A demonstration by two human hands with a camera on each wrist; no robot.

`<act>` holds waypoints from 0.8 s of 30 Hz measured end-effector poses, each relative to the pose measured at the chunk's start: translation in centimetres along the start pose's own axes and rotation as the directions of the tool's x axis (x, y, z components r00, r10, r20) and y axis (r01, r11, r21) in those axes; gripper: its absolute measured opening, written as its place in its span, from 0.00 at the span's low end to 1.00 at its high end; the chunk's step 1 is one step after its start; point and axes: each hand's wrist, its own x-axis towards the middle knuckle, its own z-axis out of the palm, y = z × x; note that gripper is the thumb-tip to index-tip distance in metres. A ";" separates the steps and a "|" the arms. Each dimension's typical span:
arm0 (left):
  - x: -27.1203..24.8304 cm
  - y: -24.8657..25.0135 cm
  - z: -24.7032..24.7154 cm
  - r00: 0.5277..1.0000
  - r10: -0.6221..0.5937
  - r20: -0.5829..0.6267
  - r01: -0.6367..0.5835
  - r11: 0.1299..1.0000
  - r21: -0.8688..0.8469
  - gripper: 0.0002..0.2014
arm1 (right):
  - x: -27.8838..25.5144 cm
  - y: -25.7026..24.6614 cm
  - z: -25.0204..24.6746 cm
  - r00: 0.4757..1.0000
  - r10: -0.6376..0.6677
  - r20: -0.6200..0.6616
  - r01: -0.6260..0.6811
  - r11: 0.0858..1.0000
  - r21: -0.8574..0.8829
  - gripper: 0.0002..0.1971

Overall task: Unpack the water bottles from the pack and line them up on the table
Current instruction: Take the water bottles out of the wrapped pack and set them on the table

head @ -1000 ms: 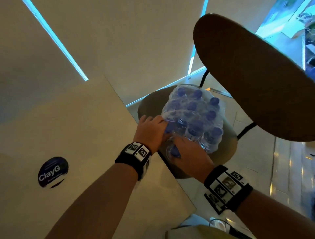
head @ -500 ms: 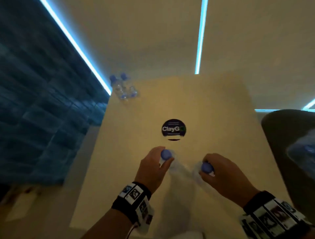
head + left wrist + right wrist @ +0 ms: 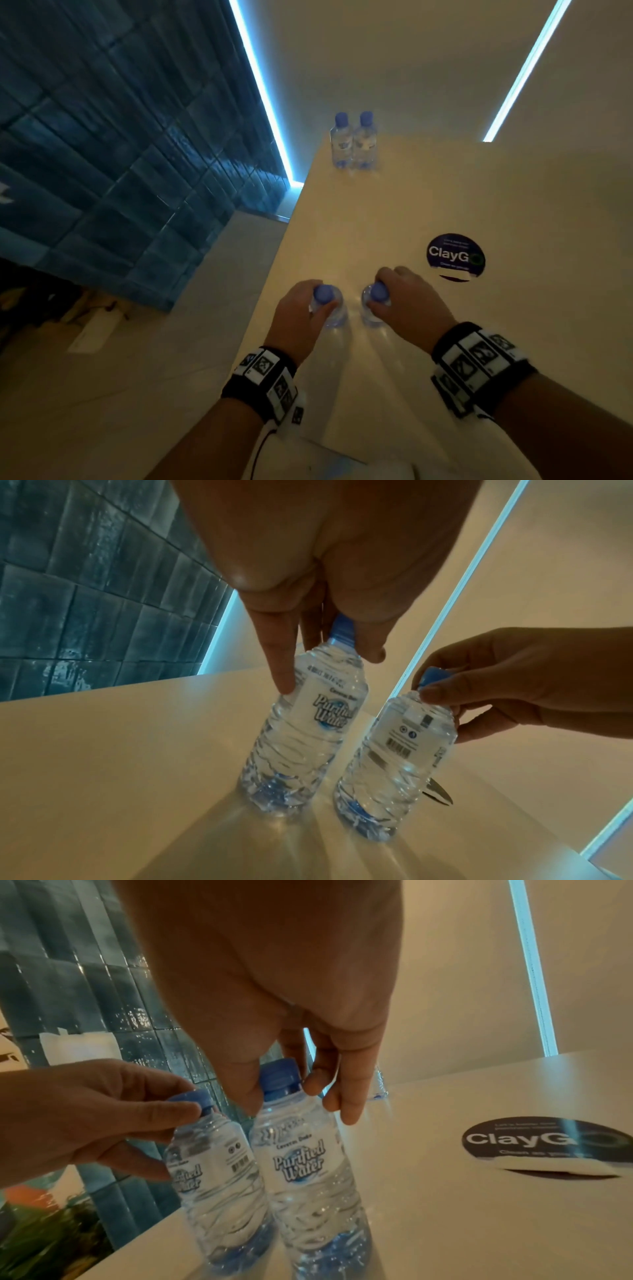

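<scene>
Two small clear water bottles with blue caps stand upright side by side on the cream table (image 3: 462,359), near its left edge. My left hand (image 3: 310,305) grips the left bottle (image 3: 334,313) at the neck and shoulder. My right hand (image 3: 388,296) pinches the right bottle (image 3: 370,313) just under its cap. The wrist views show the left bottle (image 3: 308,737) and the right bottle (image 3: 308,1164) with "Purified Water" labels, bases on the tabletop. Two more bottles (image 3: 352,142) stand together at the table's far left corner. The pack is out of view.
A round dark "ClayGo" sticker (image 3: 455,255) lies on the table right of my right hand. The table's left edge drops to the floor (image 3: 171,342) beside a blue tiled wall (image 3: 120,154). Bright light strips (image 3: 263,92) run along the wall base.
One second ago both hands were at the wrapped pack on a round stool. Each hand has since carried one bottle over to the table and now holds it upright by the left edge.
</scene>
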 end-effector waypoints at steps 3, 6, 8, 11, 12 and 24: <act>1.8 0.4 -0.2 1.000 -0.017 -0.025 0.016 1.000 -0.025 0.13 | 1.3 -0.8 0.6 1.000 0.017 -0.020 -0.017 1.000 -0.004 0.14; 3.9 0.9 -0.1 1.000 0.004 -0.028 -0.004 1.000 -0.024 0.13 | 2.4 -1.2 0.9 0.999 0.020 -0.042 -0.019 1.000 0.014 0.14; 5.1 1.4 -0.3 1.000 0.000 0.016 0.000 1.000 0.012 0.13 | 2.7 -1.1 0.8 0.999 0.030 -0.032 -0.029 0.999 0.031 0.16; 6.2 2.8 -1.2 0.996 -0.016 0.088 0.000 0.984 0.177 0.23 | 1.4 0.8 -0.2 0.995 0.094 0.031 -0.096 0.994 0.054 0.26; 6.3 3.6 -1.6 0.998 0.018 0.058 -0.031 0.974 0.225 0.27 | 0.5 2.0 -0.9 0.990 0.128 0.052 -0.131 0.990 0.056 0.28; 2.6 23.9 17.8 0.683 0.582 0.441 -0.660 0.751 0.030 0.08 | -23.5 26.0 -13.5 0.666 0.745 0.042 -0.699 0.642 -0.314 0.20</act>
